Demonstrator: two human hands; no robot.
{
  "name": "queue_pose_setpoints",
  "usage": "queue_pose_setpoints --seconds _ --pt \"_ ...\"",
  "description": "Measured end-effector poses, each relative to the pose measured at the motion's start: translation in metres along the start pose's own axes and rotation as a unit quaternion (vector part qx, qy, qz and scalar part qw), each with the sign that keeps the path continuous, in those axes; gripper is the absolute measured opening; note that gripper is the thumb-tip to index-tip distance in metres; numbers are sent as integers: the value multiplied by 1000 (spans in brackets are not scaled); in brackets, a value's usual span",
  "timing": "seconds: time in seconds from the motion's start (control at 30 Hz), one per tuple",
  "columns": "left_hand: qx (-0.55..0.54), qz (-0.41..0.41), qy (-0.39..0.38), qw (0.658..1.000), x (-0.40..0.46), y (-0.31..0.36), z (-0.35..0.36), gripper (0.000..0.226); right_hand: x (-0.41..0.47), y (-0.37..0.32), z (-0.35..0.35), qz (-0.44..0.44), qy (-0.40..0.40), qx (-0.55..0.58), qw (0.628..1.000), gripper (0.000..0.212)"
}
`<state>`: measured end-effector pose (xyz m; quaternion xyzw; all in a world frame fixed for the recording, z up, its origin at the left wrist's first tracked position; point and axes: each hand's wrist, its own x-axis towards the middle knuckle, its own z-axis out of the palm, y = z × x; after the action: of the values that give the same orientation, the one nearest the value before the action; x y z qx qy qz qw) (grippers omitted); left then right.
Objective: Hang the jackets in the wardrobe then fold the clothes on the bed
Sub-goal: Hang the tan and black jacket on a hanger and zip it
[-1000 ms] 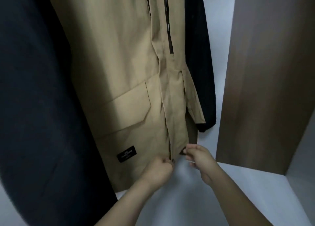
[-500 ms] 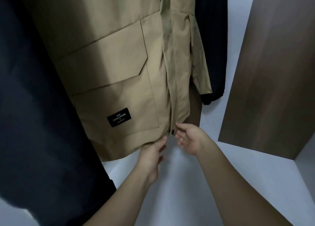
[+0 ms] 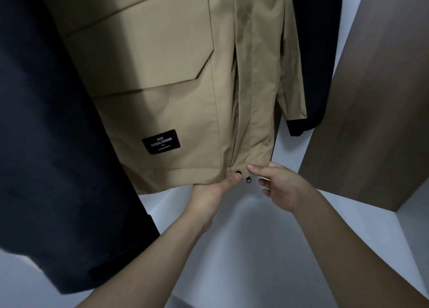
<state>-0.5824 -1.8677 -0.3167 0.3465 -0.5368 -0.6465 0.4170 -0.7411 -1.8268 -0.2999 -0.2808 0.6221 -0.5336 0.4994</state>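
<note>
White wardrobe floor (image 3: 255,249) and a white back wall frame the view, with a brown wooden side panel (image 3: 376,103) standing at the right. Three garments hang inside: a dark navy coat (image 3: 46,122) at the near left, a khaki jacket (image 3: 162,75) in the middle with a flap pocket and a black label (image 3: 161,141) reading "CHIC CASUALFASHION", and a black garment (image 3: 315,52) behind it to the right. The left hand (image 3: 209,194) holds the jacket's bottom hem, thumb pressed on the front of the fabric just beside a black snap (image 3: 238,173); its other fingers are hidden behind the cloth. The right hand (image 3: 278,187) hangs just beside the hem's right corner, fingers loosely curled and holding nothing, one fingertip nearly touching the cloth; a small black snap piece (image 3: 248,180) shows between the two hands. As a judgement, the hanging part looks well advanced, with the khaki jacket on the rail and only its front closure being tidied at the bottom; whether more jackets wait cannot be told, and the folding on the bed, which is out of view, looks yet to come. Open room lies below the hems and toward the right, between the jacket and the side panel; the navy coat crowds the left, so the arms would best draw back straight toward the person.
</note>
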Motion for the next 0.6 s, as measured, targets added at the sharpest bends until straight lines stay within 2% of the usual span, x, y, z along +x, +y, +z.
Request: queue_pose_setpoints --seconds 0.1,0.3,0.43,0.6 --pt "1 20 22 1000 3 -1 -3 32 -1 1 2 -4 -16 -2 1000 24" --pt "15 32 16 999 5 -2 -7 30 -1 3 4 -4 -25 -2 1000 28" --pt "21 26 26 999 7 -1 -7 21 1 5 4 4 -27 59 998 25" --pt "19 0 57 998 9 -2 -6 28 1 8 8 -21 -26 69 997 6"
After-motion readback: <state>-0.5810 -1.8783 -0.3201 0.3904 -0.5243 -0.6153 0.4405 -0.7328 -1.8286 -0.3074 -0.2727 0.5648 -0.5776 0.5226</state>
